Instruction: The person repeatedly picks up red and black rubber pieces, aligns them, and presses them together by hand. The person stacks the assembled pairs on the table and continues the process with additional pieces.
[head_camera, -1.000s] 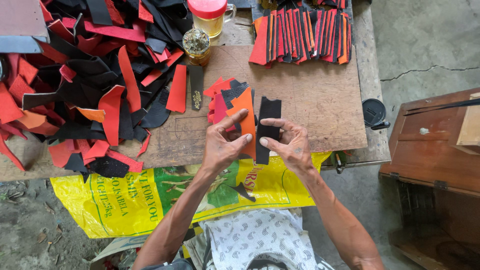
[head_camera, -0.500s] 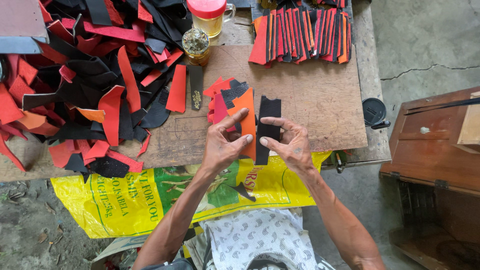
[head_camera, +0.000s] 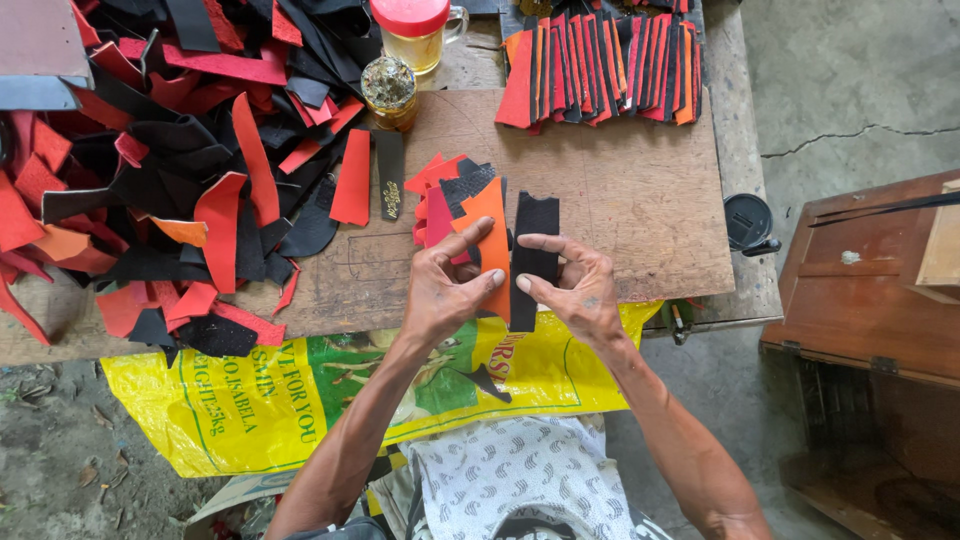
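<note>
The left hand (head_camera: 445, 295) pinches an orange leather strip (head_camera: 489, 240) between thumb and fingers, and the right hand (head_camera: 570, 290) grips a black leather strip (head_camera: 533, 235) the same way, thumb on the near face. The two strips stand side by side, edges touching, held just above the near edge of the brown work board (head_camera: 630, 190). Behind the orange strip lies a small stack of red, orange and black cut pieces (head_camera: 445, 190) on the board. To the left spreads a large heap of red, orange and black leather offcuts (head_camera: 170, 180). At the far end of the board a row of overlapping finished strips (head_camera: 600, 65) lies fanned out. A small round tin (head_camera: 388, 88) and a jar with a red lid (head_camera: 412, 30) stand near the heap. A yellow printed sack (head_camera: 300, 400) hangs under the board's near edge, and a wooden box (head_camera: 860, 290) stands at the right.
</note>
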